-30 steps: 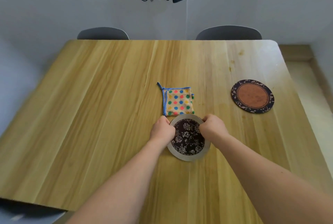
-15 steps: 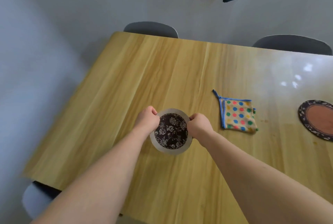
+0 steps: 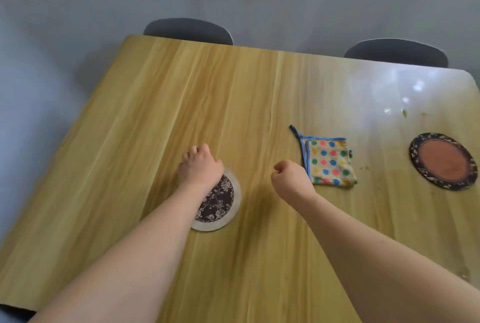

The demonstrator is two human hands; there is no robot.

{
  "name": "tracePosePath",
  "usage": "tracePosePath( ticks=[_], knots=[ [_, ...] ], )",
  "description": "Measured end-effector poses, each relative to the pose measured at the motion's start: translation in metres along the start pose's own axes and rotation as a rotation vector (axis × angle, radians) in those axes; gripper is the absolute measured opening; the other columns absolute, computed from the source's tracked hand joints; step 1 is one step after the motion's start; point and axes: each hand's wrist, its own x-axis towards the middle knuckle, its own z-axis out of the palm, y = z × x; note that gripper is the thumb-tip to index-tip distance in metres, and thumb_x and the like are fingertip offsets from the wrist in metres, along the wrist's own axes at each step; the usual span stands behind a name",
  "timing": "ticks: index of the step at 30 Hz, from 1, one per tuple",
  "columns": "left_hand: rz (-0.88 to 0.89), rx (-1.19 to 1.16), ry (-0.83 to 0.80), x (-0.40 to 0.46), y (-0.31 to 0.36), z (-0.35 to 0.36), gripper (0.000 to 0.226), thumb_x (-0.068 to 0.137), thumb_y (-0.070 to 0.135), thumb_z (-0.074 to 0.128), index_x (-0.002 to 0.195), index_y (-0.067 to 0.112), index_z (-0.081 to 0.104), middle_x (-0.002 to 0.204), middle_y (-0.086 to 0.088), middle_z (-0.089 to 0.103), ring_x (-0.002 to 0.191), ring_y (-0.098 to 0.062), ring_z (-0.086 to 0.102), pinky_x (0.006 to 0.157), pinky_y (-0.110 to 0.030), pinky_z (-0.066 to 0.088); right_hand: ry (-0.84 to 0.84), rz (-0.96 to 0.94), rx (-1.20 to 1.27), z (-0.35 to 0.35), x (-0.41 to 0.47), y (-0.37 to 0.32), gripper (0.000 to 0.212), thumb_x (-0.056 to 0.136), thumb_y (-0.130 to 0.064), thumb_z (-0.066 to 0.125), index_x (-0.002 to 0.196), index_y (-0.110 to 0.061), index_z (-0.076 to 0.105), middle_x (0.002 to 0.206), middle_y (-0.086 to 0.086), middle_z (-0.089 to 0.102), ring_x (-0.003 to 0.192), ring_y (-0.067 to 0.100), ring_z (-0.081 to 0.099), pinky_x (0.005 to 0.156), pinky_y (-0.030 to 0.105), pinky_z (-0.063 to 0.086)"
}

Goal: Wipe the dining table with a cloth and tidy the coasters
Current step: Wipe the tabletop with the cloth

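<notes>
The left hand [image 3: 201, 166] rests on the floral coaster [image 3: 220, 203], fingers loosely bent; the right hand [image 3: 289, 178], curled empty, hovers beside the polka-dot cloth [image 3: 330, 163].

Single head-worn view, wide-angle, looking forward and steeply down from the near edge of the light wooden dining table [image 3: 233, 104]. Both forearms enter from the bottom. Two grey chair backs [image 3: 188, 30] and the wall close the far side.
</notes>
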Motion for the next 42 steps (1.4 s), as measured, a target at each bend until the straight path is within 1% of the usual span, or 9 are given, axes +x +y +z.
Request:
tracePosePath(
  ticks=[4,9,13,15,19,21,24,28,42],
  knots=[
    [0.093,-0.026,-0.013,-0.007,0.087,0.018,0.041,0.096,0.029,0.037,0.133,0.013,0.042,0.14,-0.011,0.041,0.128,-0.031,0.038,0.103,-0.044,0.035,0.145,-0.058,-0.128,-0.055,0.0,0.062,0.034,0.093,-0.019,0.042,0.123,-0.013,0.056,0.12,0.005,0.059,0.103,0.022,0.054,0.082,0.033,0.044],
    [0.247,-0.05,0.014,-0.032,0.203,0.069,0.05,0.099,0.034,0.037,0.145,0.015,0.035,0.151,-0.008,0.033,0.136,-0.029,0.033,0.11,-0.042,0.028,0.255,-0.105,-0.223,-0.108,0.0,0.158,0.033,0.097,-0.022,0.042,0.126,-0.011,0.053,0.126,0.007,0.055,0.115,0.024,0.051,0.093,0.035,0.041],
    [0.326,0.017,0.015,-0.032,0.252,0.102,0.063,0.101,0.042,0.028,0.157,0.022,0.009,0.164,-0.002,0.009,0.15,-0.024,0.007,0.122,-0.043,0.006,0.314,-0.226,-0.342,-0.114,0.0,0.214,0.045,0.099,-0.023,0.04,0.141,-0.008,0.045,0.148,0.009,0.042,0.138,0.024,0.036,0.114,0.033,0.026],
    [0.326,0.085,0.004,-0.032,0.269,0.122,0.064,0.101,0.047,0.022,0.158,0.026,0.001,0.166,0.0,0.0,0.152,-0.023,-0.004,0.122,-0.046,-0.004,0.295,-0.239,-0.391,-0.109,0.002,0.243,0.051,0.102,-0.033,0.03,0.148,-0.011,0.035,0.156,0.006,0.03,0.146,0.022,0.023,0.12,0.035,0.015],
    [0.317,0.232,0.007,-0.032,0.267,0.147,0.064,0.1,0.056,0.016,0.157,0.034,-0.003,0.166,0.004,-0.008,0.151,-0.022,-0.013,0.119,-0.052,-0.009,0.285,-0.275,-0.414,-0.084,0.0,0.269,0.072,0.092,-0.046,0.002,0.152,-0.015,0.025,0.16,0.003,0.017,0.149,0.02,0.009,0.121,0.036,0.002],
    [0.273,0.206,0.001,-0.031,0.261,0.151,0.066,0.098,0.061,0.016,0.156,0.036,-0.003,0.165,0.005,-0.008,0.151,-0.021,-0.014,0.119,-0.053,-0.01,0.314,-0.257,-0.408,-0.074,0.002,0.271,0.069,0.093,-0.044,0.006,0.152,-0.014,0.025,0.161,0.004,0.015,0.149,0.02,0.008,0.12,0.036,-0.003],
    [0.272,0.187,0.043,-0.029,0.264,0.157,0.068,0.098,0.063,0.017,0.157,0.034,-0.001,0.166,0.003,-0.007,0.151,-0.021,-0.014,0.119,-0.051,-0.011,0.382,-0.242,-0.414,-0.068,0.003,0.274,0.06,0.096,-0.038,0.022,0.148,-0.01,0.037,0.157,0.008,0.028,0.146,0.024,0.022,0.117,0.04,0.006],
    [0.352,0.279,0.063,-0.027,0.268,0.167,0.07,0.097,0.063,0.015,0.157,0.033,-0.005,0.165,0.004,-0.011,0.15,-0.02,-0.017,0.119,-0.051,-0.013,0.433,-0.246,-0.439,-0.064,0.003,0.276,0.057,0.096,-0.035,0.03,0.146,-0.008,0.04,0.155,0.009,0.031,0.145,0.025,0.025,0.116,0.043,0.011],
    [0.38,0.292,0.111,-0.023,0.262,0.175,0.069,0.097,0.063,0.012,0.156,0.033,-0.006,0.165,0.006,-0.013,0.15,-0.019,-0.02,0.118,-0.052,-0.014,0.48,-0.247,-0.454,-0.059,0.006,0.275,0.062,0.096,-0.038,0.02,0.149,-0.009,0.033,0.158,0.007,0.023,0.148,0.024,0.015,0.119,0.041,0.004]
  ],
)
